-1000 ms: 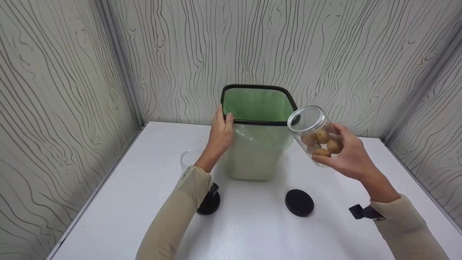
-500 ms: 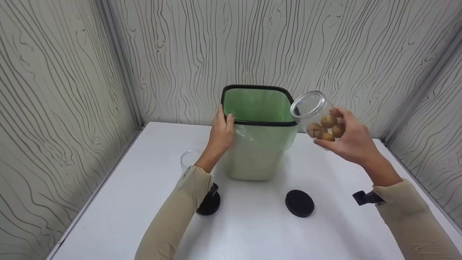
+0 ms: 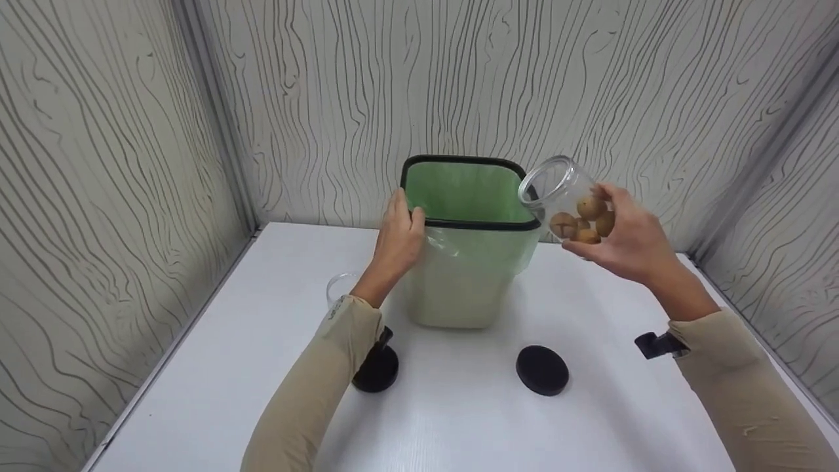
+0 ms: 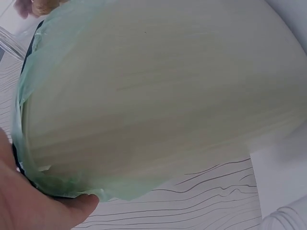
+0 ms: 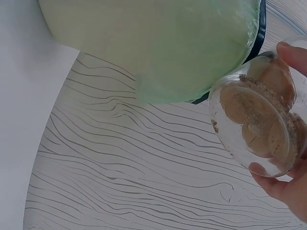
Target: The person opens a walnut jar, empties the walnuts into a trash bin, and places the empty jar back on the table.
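Note:
A pale green trash bin (image 3: 459, 288) with a green bag liner and black rim stands upright on the white table. My left hand (image 3: 401, 237) grips its left rim corner, thumb (image 4: 84, 205) on the outside in the left wrist view. My right hand (image 3: 629, 239) holds a clear jar (image 3: 569, 191) around its lower body, raised and tilted left, its open mouth overlapping the bin's right rim in the head view. Several round brown walnut-like pieces (image 3: 591, 208) rest low in the jar. Crumbs line its base (image 5: 259, 122) in the right wrist view.
Two round black lids lie on the table: one lid (image 3: 543, 370) front right, the other lid (image 3: 377, 370) partly behind my left sleeve. Another clear jar (image 3: 335, 288) stands left of the bin, partly hidden by my left forearm. Wood-patterned panels (image 3: 367, 98) enclose the table.
My right hand has lifted the jar and brought it slightly left, level with the bin's rim. The brown pieces have shifted inside it. My left hand stays on the bin.

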A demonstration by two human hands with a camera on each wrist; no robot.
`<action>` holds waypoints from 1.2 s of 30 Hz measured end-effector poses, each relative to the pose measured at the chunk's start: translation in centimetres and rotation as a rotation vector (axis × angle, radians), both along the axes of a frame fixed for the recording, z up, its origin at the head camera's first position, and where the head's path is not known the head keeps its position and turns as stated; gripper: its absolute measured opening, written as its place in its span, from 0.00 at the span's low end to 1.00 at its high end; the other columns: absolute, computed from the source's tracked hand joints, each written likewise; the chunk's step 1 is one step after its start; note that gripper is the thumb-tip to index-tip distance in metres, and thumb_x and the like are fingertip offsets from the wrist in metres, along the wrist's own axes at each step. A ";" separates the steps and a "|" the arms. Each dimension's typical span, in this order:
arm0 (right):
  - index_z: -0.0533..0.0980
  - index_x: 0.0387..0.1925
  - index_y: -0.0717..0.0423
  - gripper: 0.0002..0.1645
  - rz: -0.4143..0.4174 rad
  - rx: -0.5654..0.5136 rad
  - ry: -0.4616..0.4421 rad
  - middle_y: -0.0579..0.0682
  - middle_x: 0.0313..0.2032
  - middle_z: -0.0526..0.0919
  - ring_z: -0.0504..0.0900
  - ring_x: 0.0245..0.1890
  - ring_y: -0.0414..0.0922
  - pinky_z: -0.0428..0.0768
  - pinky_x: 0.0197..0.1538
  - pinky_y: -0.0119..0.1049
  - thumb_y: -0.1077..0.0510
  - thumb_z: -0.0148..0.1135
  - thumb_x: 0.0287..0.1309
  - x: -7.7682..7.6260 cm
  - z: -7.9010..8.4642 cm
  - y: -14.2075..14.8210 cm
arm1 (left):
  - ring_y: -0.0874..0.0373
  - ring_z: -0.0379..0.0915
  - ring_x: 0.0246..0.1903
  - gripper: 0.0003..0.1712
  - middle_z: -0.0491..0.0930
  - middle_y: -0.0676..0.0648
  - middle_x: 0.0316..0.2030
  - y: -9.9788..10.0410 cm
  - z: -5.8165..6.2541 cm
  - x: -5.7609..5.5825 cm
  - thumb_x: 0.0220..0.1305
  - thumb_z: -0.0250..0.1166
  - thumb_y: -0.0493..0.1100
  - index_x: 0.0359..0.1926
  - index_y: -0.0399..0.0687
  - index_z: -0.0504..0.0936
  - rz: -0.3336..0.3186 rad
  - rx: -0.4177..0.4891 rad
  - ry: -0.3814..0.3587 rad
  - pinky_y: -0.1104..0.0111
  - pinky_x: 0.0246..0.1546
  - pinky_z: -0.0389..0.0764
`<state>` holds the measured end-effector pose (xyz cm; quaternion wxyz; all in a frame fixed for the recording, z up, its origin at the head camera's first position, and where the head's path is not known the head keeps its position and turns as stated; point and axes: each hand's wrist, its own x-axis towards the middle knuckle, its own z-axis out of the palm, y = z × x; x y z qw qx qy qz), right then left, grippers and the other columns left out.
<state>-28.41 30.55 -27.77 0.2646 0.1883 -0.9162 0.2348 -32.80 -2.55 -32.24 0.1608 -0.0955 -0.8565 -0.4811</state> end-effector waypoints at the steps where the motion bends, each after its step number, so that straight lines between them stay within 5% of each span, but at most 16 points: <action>1: 0.58 0.64 0.63 0.54 -0.002 0.008 0.005 0.61 0.52 0.72 0.76 0.43 0.60 0.77 0.41 0.58 0.47 0.77 0.40 -0.1 0.1 -0.1 | 0.50 0.38 0.71 0.36 0.44 0.39 0.72 0.0 0.0 0.0 0.73 0.38 0.52 0.73 0.35 0.43 0.001 -0.008 -0.003 0.61 0.68 0.44; 20: 0.58 0.63 0.65 0.54 -0.012 0.074 0.020 0.63 0.48 0.72 0.73 0.45 0.60 0.73 0.47 0.60 0.47 0.76 0.40 -1.8 1.3 -0.6 | 0.48 0.42 0.70 0.35 0.45 0.37 0.72 0.3 0.2 -0.3 0.73 0.39 0.51 0.72 0.33 0.47 0.043 -0.162 0.042 0.59 0.67 0.48; 36: 0.61 0.61 0.65 0.52 0.042 0.229 0.186 0.64 0.47 0.73 0.73 0.45 0.59 0.73 0.46 0.57 0.56 0.78 0.35 -3.3 2.1 -0.9 | 0.46 0.46 0.69 0.35 0.48 0.35 0.71 0.2 -0.2 -0.6 0.73 0.37 0.50 0.71 0.30 0.48 0.055 -0.160 0.072 0.58 0.67 0.51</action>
